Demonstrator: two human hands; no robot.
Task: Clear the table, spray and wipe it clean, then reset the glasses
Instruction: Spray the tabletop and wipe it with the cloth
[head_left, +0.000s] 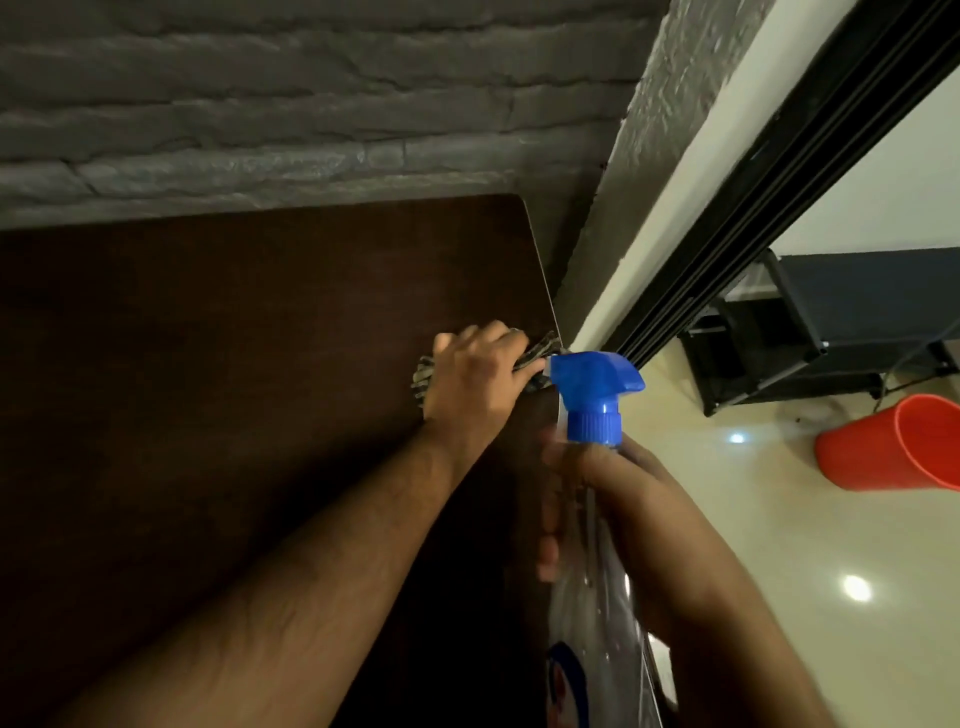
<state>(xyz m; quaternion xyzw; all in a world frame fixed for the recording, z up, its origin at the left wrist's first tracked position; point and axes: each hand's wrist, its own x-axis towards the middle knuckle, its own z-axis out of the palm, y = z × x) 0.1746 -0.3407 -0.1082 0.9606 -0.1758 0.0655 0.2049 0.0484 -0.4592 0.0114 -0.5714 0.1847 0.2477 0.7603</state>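
A dark brown wooden table (234, 364) fills the left and middle of the head view. My left hand (475, 379) grips a bunched striped cloth (535, 353) and presses it on the tabletop close to the right edge. My right hand (613, 499) holds a clear spray bottle (597, 597) with a blue trigger head (592, 389), just right of and below the cloth, over the table's edge. No glasses are in view.
A grey brick wall (311, 104) runs along the table's far side. To the right are a black sliding-door frame (753, 197), a glossy cream floor (779, 597), an orange bucket (893, 447) and a black shelf unit (779, 343).
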